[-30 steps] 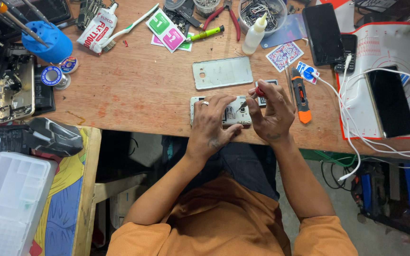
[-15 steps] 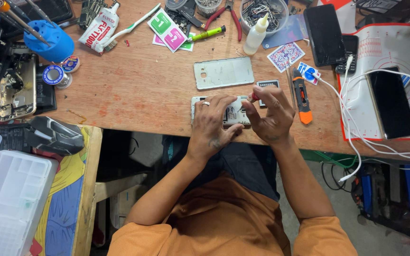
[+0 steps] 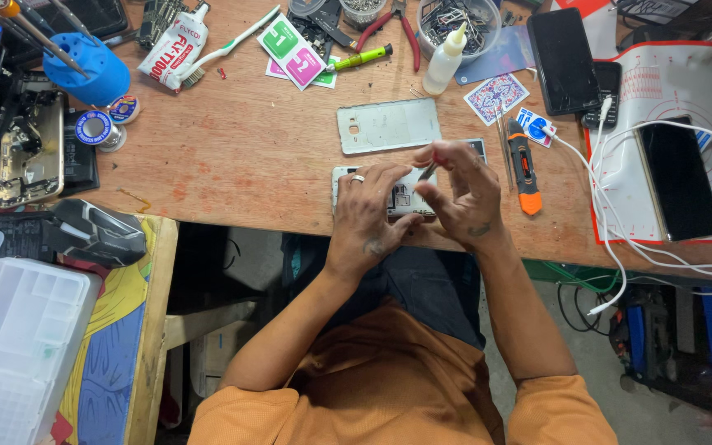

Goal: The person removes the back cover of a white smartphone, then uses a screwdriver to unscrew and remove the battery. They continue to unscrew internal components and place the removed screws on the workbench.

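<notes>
Since the earlier frame the right hand (image 3: 465,198) has lifted slightly, fingertips pinched on thin tweezers (image 3: 428,171) above the opened phone (image 3: 397,196), which lies crosswise under the left hand's (image 3: 366,216) pressing fingers.

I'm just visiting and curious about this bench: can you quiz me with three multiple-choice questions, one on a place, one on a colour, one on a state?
1. Where does the grey back cover lie?
A. Just beyond the opened phone
B. On the red mat
C. In the plastic box

2. What colour is the cup holding the tools?
A. Blue
B. Yellow
C. White

3. What is the left hand doing?
A. Resting on the opened phone
B. Holding the pliers
C. Hanging off the bench

Answers: 1 A, the cover sits on bare wood past the phone. 2 A, the cup is plainly blue. 3 A, its fingers press on the phone while the right hand pinches a thin tool over it.
</notes>
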